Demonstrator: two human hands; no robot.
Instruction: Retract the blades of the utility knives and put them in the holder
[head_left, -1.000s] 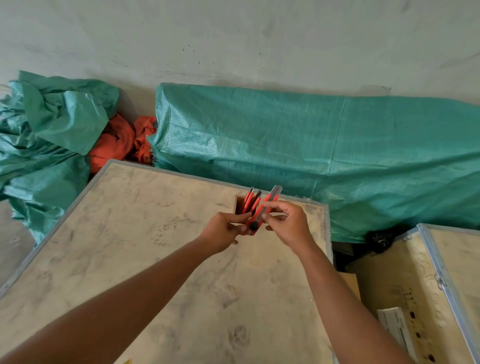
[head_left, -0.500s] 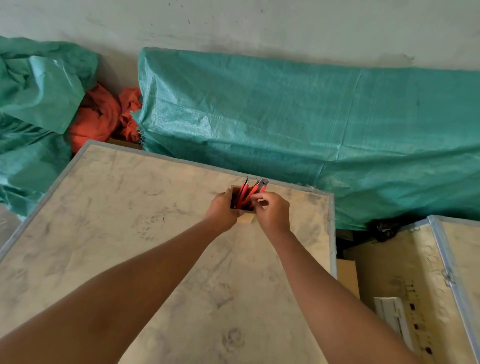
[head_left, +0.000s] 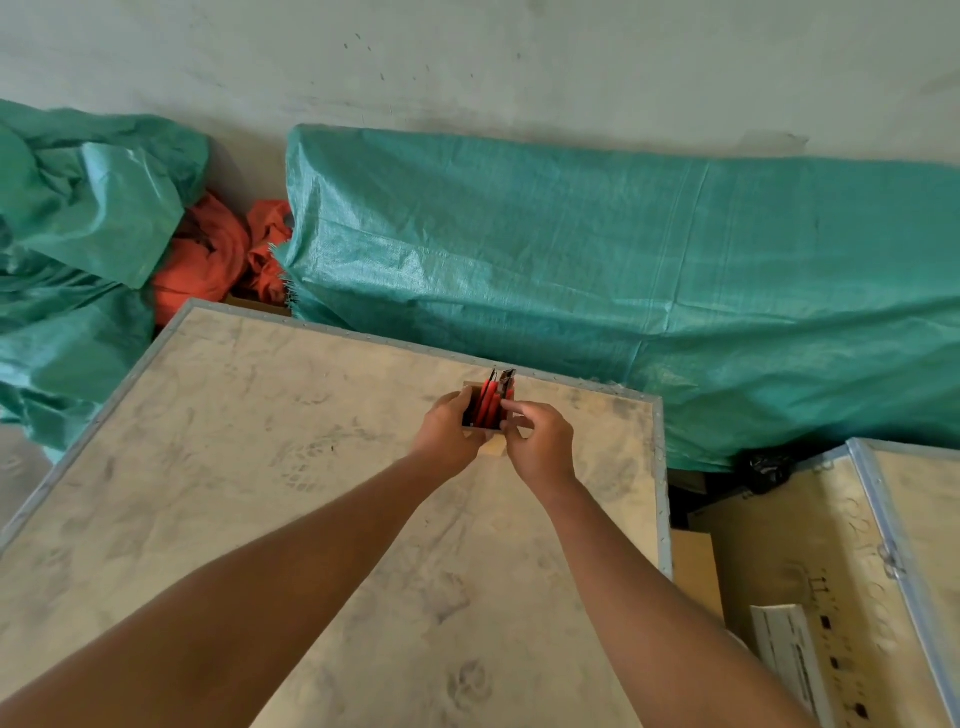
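Utility knives (head_left: 491, 402) stand upright in the holder (head_left: 471, 388), between our two hands.
Our left hand (head_left: 448, 432) cups the holder's near-left wall; our right hand (head_left: 537, 441) pinches the rightmost knife, long axis running up and away from the fingers (head_left: 511, 408).

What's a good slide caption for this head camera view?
Both hands, left hand and right hand, steady a small holder of red utility knives on a wooden crate.
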